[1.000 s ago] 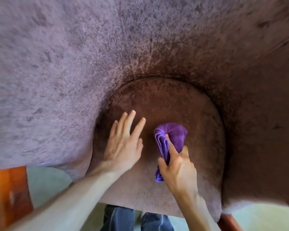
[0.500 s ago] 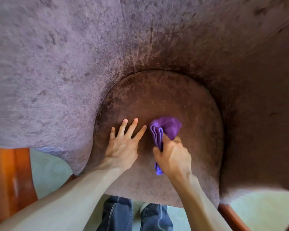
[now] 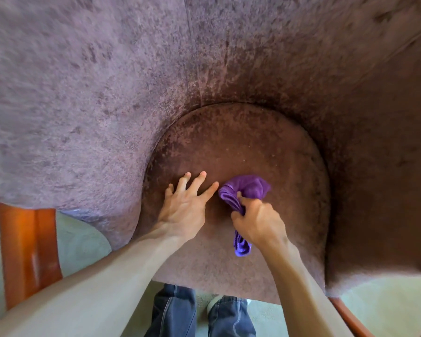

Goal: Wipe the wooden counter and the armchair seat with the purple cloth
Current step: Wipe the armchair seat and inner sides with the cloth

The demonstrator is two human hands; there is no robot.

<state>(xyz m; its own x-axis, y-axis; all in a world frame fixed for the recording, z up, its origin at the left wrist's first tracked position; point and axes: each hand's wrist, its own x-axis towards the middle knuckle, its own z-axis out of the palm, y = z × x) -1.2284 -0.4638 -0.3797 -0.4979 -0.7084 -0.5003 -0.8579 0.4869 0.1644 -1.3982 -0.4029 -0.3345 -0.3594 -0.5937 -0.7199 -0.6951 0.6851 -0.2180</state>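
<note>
The armchair seat (image 3: 243,147) is a rounded cushion of mottled mauve-brown velvet, seen from above. A bunched purple cloth (image 3: 247,188) lies on its middle, one end trailing down under my wrist. My right hand (image 3: 258,222) grips the cloth, fingers curled round its middle, and holds it against the seat. Just left of the cloth, my left hand (image 3: 187,205) rests flat on the cushion with fingers spread. The wooden counter is not in view.
The chair's padded back and arms (image 3: 88,88) curve round the seat on three sides. An orange-brown wooden leg (image 3: 27,249) stands at the left, another (image 3: 348,317) at the lower right. My legs in dark jeans (image 3: 199,314) stand at the seat's front edge on pale green floor.
My right hand has closed tighter round the cloth and shifted it slightly across the seat. My left hand has stayed flat beside it, fingers more spread.
</note>
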